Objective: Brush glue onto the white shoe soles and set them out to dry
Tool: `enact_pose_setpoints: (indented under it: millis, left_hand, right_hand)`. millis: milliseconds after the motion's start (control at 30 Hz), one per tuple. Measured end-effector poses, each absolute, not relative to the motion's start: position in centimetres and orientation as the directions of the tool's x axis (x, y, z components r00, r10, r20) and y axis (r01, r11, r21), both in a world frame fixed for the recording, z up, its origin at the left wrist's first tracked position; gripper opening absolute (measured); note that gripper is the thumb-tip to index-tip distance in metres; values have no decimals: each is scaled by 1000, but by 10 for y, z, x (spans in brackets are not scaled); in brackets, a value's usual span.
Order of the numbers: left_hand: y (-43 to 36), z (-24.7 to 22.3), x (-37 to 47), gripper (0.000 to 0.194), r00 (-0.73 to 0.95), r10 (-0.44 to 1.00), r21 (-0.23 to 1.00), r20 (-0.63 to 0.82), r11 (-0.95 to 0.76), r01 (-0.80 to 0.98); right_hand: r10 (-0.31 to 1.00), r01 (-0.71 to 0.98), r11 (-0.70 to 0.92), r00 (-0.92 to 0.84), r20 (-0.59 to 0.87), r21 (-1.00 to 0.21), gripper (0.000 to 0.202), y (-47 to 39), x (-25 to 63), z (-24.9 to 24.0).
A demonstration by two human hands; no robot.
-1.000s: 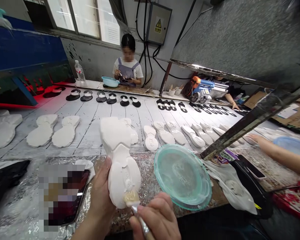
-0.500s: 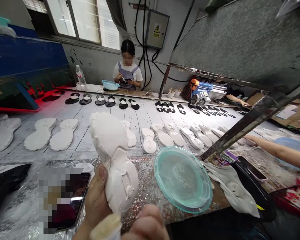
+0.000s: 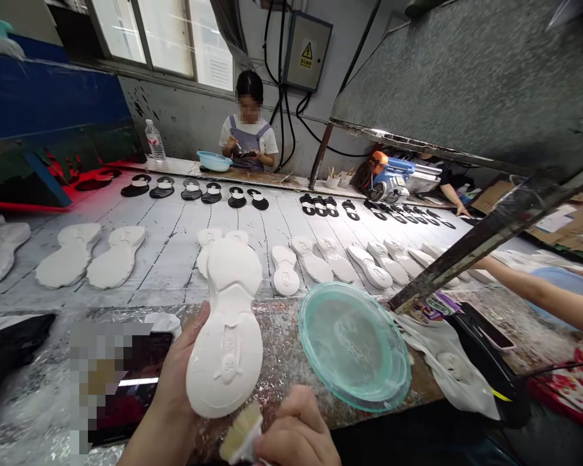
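My left hand (image 3: 181,375) is closed around the edge of a white shoe sole (image 3: 226,362), holding it up with a face bearing a raised "34" toward me. Low in the view, my right hand (image 3: 298,430) grips a brush (image 3: 243,432) with pale bristles and a whitish handle. The bristle tips are close to the sole's lower edge; whether they touch I cannot tell. To the right sits a round teal basin (image 3: 354,349) with cloudy liquid in it. Behind the held sole, more white soles (image 3: 286,272) lie in a row on the white belt.
A phone (image 3: 131,388) lies left of my left hand. A slanted metal bar (image 3: 466,239) crosses on the right. Black soles (image 3: 211,192) line the belt's far side, where a co-worker (image 3: 247,129) sits. Another person's arm (image 3: 539,291) reaches in from the right.
The held sole has turned more upright and faces me squarely. My right hand and the brush have come up toward its lower end. The belt's soles have shifted slightly left.
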State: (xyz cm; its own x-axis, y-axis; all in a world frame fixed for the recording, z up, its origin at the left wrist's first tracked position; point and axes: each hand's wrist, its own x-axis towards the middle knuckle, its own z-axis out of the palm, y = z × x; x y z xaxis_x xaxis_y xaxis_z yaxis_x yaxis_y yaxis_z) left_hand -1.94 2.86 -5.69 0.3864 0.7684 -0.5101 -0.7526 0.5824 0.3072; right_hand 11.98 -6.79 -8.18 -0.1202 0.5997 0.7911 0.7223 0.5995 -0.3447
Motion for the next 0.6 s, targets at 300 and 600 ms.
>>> enact_pose_setpoints:
  millis: [300,600]
  left_hand:
    - [22,-50,-19,40,286,784,452,-552,569,-687]
    - [8,-52,-11,40,156,890,703,-428,437,-561]
  right_hand:
    - [579,567,574,228,783,-590,9,-58,122,-88]
    - [531,648,623,60,845,-437,19,-47,138,-57]
